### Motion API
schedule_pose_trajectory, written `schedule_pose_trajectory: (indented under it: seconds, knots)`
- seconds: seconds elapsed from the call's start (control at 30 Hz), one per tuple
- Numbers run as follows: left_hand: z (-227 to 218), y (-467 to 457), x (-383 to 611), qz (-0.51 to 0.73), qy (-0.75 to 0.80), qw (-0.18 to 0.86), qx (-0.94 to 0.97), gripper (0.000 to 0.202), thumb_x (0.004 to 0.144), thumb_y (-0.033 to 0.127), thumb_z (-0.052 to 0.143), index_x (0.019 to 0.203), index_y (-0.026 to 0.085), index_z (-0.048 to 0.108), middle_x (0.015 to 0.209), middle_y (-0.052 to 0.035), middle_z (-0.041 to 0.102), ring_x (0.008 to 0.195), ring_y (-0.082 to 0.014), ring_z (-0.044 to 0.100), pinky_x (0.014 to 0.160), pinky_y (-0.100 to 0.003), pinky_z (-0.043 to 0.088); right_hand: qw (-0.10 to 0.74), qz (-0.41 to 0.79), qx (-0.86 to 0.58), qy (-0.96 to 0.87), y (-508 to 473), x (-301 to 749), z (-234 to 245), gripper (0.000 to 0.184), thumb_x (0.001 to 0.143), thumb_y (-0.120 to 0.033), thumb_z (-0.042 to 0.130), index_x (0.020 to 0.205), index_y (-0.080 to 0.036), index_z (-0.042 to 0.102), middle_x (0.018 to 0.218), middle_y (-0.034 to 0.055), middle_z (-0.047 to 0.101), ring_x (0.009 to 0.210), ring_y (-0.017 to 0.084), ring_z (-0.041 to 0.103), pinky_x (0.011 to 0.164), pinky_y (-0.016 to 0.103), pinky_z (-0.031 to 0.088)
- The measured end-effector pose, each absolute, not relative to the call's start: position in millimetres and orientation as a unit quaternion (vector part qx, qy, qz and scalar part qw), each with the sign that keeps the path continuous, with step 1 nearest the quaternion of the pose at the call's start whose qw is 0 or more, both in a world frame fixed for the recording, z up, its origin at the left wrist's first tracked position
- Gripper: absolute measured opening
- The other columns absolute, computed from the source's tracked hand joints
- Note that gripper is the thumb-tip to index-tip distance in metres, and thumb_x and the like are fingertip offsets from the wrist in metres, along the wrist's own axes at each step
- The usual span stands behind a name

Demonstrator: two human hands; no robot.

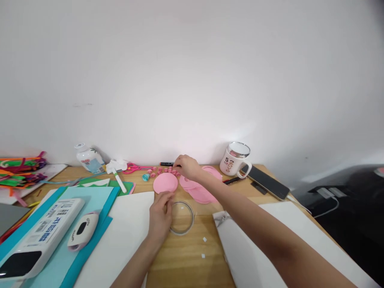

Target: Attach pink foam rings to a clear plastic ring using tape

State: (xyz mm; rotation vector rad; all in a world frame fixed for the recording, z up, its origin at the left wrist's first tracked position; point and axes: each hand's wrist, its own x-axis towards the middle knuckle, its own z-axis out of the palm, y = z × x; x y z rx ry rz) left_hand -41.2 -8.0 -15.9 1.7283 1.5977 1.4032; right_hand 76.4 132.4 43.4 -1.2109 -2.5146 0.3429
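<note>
I am viewing the round pink disc [165, 183] facing up on the table [186, 262], favouring no direction; the mug [230, 165] is showing "5" and "2"; the disc is looking plain. My left hand [162, 213] is touching its near edge, my right hand [187, 167] hovering by pink rolls [153, 175], fingers bunched; whether they're gripping, I cannot tell.

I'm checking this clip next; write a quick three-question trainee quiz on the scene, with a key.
1. True or false: in the picture, the mug stands to the left of the phone.
2. What is nearest the fingertips of the right hand?
A) the scissors
B) the small pink pieces
C) the white bottle
3. Fill in: the thin ring lies on the table beside the ____ hand.

Key:
1. True
2. B
3. left (the left hand)
</note>
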Motion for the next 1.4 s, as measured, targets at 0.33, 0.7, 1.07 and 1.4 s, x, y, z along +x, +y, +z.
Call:
schedule_pose_trajectory:
  seconds: [0.33, 0.7, 1.07, 1.4]
  knots:
    - [-16.3, -8.3, -32.4, 0.515, 0.522, 0.234, 0.639, 0.02, 0.081, 0.022, 0.042, 0.09, 0.016, 0.059, 0.091, -0.0059, 0.06, 0.079, -0.0151, 0.061, 0.069, -0.028, 0.052, 0.332, 0.546, -0.482, -0.6, -34.4, 148.8, 9.0, 0.023, 0.072, -0.034, 0.057, 0.08, -0.014, 0.061, 0.077, 0.0043, 0.063, 0.069, 0.014, 0.056, 0.064, 0.026, 0.043]
    - [-27.3, 0.0, -42.0, 0.416, 0.532, 0.155, 0.721, 0.042, 0.065, 0.003, 0.042, 0.103, 0.015, 0.057, 0.098, -0.0067, 0.059, 0.081, -0.0171, 0.058, 0.073, -0.031, 0.047, 0.255, 0.695, -0.397, -0.543, -104.4, 132.4, 16.1, 0.024, 0.068, -0.037, 0.061, 0.07, -0.012, 0.059, 0.059, 0.0009, 0.059, 0.048, 0.009, 0.053, 0.05, 0.022, 0.044]
    - [-20.7, -2.0, -44.2, 0.471, 0.542, 0.161, 0.677, 0.049, 0.066, 0.0, 0.039, 0.109, 0.019, 0.055, 0.084, -0.0031, 0.059, 0.072, -0.0146, 0.055, 0.067, -0.028, 0.046, 0.358, 0.307, -0.556, -0.684, -2.8, 131.7, -14.2, 0.014, 0.075, -0.02, 0.049, 0.081, -0.017, 0.061, 0.072, 0.0028, 0.066, 0.062, 0.014, 0.06, 0.059, 0.024, 0.045]
    - [-18.9, -6.8, -35.6, 0.45, 0.521, 0.128, 0.714, 0.029, 0.079, 0.013, 0.04, 0.1, 0.016, 0.058, 0.087, -0.006, 0.063, 0.085, -0.0184, 0.057, 0.076, -0.033, 0.045, 0.243, 0.04, -0.486, -0.838, 61.3, 138.6, 1.2, 0.03, 0.073, -0.012, 0.055, 0.102, -0.018, 0.058, 0.114, 0.0102, 0.056, 0.116, 0.023, 0.039, 0.093, 0.039, 0.031]
